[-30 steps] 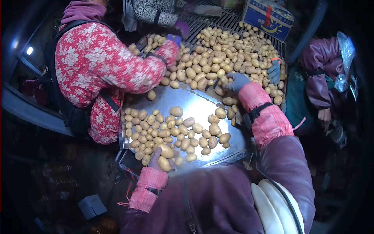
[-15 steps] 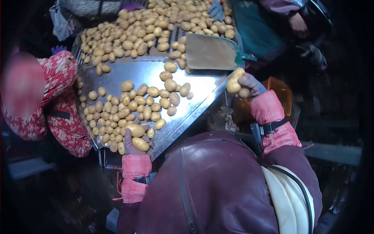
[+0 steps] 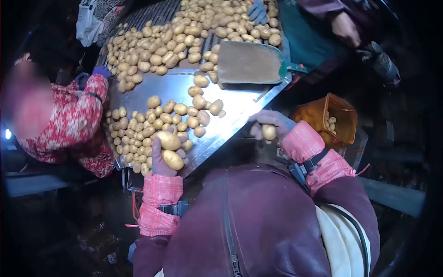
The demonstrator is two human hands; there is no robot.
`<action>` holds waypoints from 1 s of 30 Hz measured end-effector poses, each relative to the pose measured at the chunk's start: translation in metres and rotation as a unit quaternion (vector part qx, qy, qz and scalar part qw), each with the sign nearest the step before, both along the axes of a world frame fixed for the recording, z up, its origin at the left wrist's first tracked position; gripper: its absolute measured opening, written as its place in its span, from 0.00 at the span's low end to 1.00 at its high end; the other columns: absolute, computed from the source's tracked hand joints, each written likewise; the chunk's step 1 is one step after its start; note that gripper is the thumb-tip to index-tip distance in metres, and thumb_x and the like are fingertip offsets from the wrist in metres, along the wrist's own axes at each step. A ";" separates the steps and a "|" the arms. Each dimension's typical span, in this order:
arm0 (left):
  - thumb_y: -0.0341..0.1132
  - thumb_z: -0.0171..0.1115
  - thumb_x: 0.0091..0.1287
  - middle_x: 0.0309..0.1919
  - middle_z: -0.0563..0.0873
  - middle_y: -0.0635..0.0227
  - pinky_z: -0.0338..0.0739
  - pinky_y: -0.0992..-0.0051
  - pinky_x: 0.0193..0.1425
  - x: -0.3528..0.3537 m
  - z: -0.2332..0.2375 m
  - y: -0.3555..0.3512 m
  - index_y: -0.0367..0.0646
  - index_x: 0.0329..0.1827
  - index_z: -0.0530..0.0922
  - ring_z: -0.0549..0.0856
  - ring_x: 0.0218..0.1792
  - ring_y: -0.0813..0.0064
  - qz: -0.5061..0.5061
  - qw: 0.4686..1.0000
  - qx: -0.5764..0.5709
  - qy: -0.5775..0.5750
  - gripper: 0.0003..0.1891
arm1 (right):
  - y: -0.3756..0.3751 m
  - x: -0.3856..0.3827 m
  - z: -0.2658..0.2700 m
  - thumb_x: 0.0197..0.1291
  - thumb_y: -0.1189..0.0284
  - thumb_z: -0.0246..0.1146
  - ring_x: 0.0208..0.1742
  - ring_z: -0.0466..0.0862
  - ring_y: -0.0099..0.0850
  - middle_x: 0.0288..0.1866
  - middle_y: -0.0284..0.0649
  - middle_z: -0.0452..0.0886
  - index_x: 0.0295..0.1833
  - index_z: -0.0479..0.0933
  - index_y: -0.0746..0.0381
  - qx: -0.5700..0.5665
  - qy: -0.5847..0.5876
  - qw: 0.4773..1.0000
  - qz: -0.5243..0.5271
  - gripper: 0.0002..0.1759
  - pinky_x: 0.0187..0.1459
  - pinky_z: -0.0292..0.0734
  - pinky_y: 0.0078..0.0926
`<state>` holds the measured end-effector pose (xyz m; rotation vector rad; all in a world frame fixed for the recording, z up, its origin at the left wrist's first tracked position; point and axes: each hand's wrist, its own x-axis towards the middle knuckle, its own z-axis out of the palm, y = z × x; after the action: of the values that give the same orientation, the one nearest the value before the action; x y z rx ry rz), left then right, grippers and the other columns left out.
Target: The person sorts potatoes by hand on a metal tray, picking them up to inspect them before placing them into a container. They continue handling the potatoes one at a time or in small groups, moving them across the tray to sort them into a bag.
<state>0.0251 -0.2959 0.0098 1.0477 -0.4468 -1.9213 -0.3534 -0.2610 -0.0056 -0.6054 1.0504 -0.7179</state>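
My left hand (image 3: 159,160), in a purple-grey glove, is closed around two large potatoes (image 3: 169,140) at the near edge of the metal table (image 3: 235,99). Smaller potatoes (image 3: 138,127) lie spread on the metal just beyond it. Off the table's right edge, my right hand (image 3: 277,121) has its fingers curled around a small potato (image 3: 268,132). Behind that hand stands an orange container (image 3: 344,121) with several potatoes inside.
A green-rimmed scoop (image 3: 251,63) lies across the table's upper right. A large potato heap (image 3: 170,44) covers the slatted far part. One co-worker's patterned sleeve (image 3: 94,99) is at the left; a blue-gloved hand (image 3: 257,12) and another person's hand (image 3: 346,28) are at the top.
My right hand has moved down and left; the larger potato is gone from it, and a small one shows. My left hand has risen slightly with its potatoes. The left co-worker's arm reaches closer to the heap.
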 end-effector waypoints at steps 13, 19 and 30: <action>0.43 0.61 0.71 0.55 0.78 0.51 0.72 0.62 0.64 -0.265 0.013 -0.025 0.35 0.65 0.73 0.79 0.57 0.58 -0.078 0.840 -0.407 -0.350 0.25 | 0.007 -0.023 0.035 0.68 0.73 0.55 0.55 0.82 0.36 0.69 0.41 0.67 0.71 0.68 0.53 -0.150 -0.196 0.964 -0.105 0.25 0.38 0.86 0.31; 0.44 0.52 0.75 0.61 0.73 0.41 0.65 0.54 0.69 -0.336 0.015 -0.010 0.35 0.68 0.69 0.73 0.63 0.43 -0.255 0.627 -0.629 -0.382 0.25 | 0.053 -0.089 -0.004 0.68 0.57 0.60 0.37 0.86 0.27 0.46 0.34 0.85 0.68 0.69 0.49 -0.031 -0.235 0.927 -0.292 0.25 0.26 0.80 0.24; 0.37 0.58 0.74 0.52 0.83 0.51 0.71 0.61 0.66 -0.330 0.006 -0.021 0.37 0.62 0.77 0.80 0.58 0.51 -0.291 0.699 -0.557 -0.341 0.18 | 0.148 -0.258 -0.097 0.63 0.62 0.66 0.46 0.86 0.45 0.52 0.46 0.82 0.62 0.72 0.57 -0.037 -0.179 0.759 -0.625 0.24 0.29 0.81 0.26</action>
<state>-0.3051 -0.3173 0.0161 0.7100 -2.2511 -1.1517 -0.6117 -0.1130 -0.1026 0.3010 0.9702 -1.9651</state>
